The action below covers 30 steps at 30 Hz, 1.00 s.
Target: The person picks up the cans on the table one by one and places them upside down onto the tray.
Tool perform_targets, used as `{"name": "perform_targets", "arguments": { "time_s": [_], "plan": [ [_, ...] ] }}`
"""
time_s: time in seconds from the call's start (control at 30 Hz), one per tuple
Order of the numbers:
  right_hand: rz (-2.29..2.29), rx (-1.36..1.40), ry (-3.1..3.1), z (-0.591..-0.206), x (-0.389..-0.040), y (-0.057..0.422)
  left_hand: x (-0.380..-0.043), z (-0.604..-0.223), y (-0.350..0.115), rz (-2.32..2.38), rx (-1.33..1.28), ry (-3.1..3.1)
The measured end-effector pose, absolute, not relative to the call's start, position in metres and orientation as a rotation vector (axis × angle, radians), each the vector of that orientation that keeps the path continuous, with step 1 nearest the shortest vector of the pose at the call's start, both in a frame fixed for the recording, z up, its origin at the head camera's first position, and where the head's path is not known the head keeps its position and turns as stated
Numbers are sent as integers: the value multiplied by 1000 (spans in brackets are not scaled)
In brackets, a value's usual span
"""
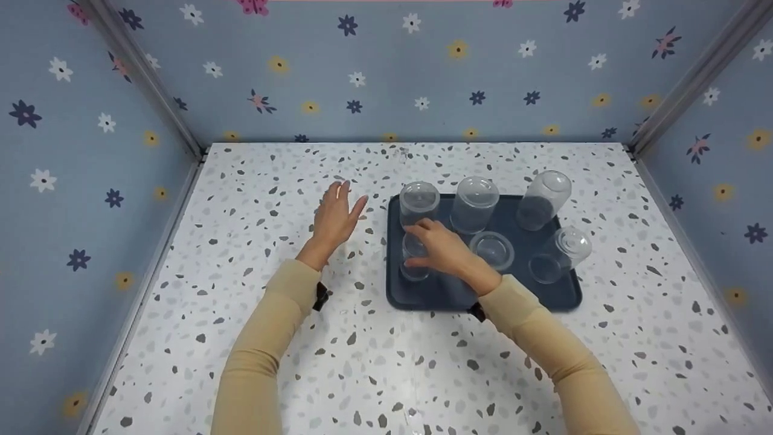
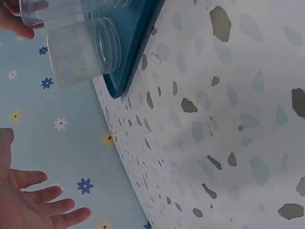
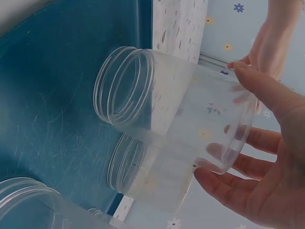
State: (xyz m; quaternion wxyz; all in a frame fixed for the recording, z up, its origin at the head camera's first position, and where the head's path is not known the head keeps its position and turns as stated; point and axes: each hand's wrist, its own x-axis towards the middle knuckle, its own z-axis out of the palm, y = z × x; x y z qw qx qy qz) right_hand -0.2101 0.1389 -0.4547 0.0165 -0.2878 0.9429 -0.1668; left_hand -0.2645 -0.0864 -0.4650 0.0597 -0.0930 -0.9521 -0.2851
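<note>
A clear jar (image 1: 415, 270) with a threaded neck stands upside down at the tray's front left corner. My right hand (image 1: 444, 248) grips it near its raised base. In the right wrist view, the thumb lies along one side of that jar (image 3: 183, 102) and the fingers curl round the other side. Behind it stands another upturned jar (image 1: 419, 202), close to my right fingertips. My left hand (image 1: 336, 219) hovers to the left of the tray (image 1: 435, 297), fingers spread and holding nothing. In the left wrist view, the left hand (image 2: 35, 202) appears apart from the jars.
More upturned clear jars share the blue tray: one at the back middle (image 1: 475, 205), one at the front middle (image 1: 492, 251), one at the back right (image 1: 543, 199) and one at the front right (image 1: 560, 255). Flowered panels (image 1: 374, 72) wall in the speckled table (image 1: 272, 199).
</note>
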Motion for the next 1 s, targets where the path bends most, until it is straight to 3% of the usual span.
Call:
{"name": "perform_targets", "arguments": {
  "time_s": [0.53,1.0],
  "plan": [
    [-368,-1006,2940,-458,-207,138,-281,-449,-91,-645,-243,-3015],
    [-410,-1013,2922,-435,-225,163,-280,-441,-101,-572,-263,-3043]
  ]
}}
